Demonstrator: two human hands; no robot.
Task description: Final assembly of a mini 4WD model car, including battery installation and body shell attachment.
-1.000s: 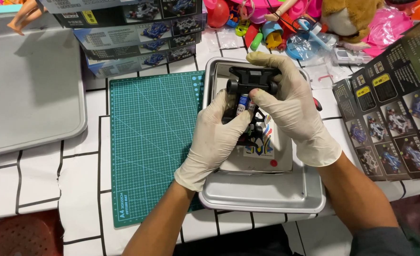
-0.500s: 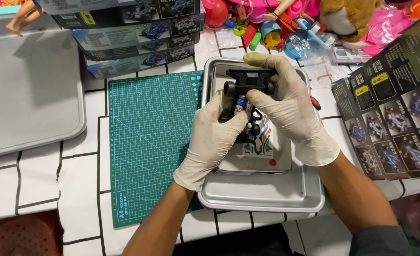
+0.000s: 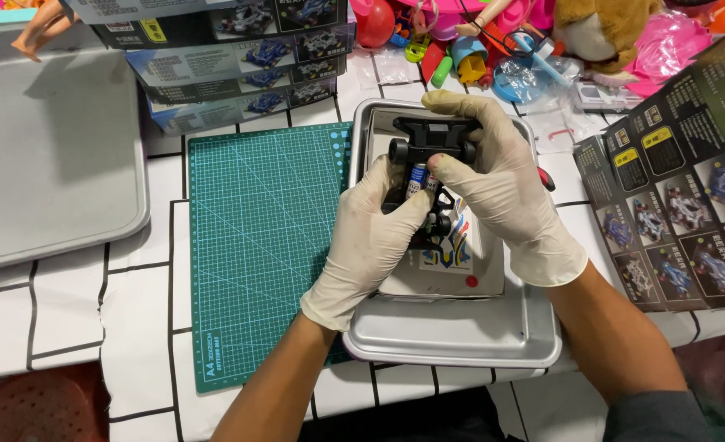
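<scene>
Black toy car frame (image 3: 429, 155) sits pinched between the gloved left hand (image 3: 374, 237) and right hand (image 3: 493, 176) above the far end of the metal tray (image 3: 452, 344); a slipping thumb could drop its battery (image 3: 417, 178) there.

Left hand (image 3: 370, 241): gloved in off-white, raised from lower centre, fingers curled inward, thumb pressed toward right thumb. Left forearm: bare, angled up and rightward from bottom edge. Right hand (image 3: 497, 180): gloved alike, set higher and just beside left, fingers arched over top, thumb bent down to meet left thumb. Right forearm: bare below glove cuff, dark sleeve at lower right corner. Both hands closed, touching at thumbs.
</scene>
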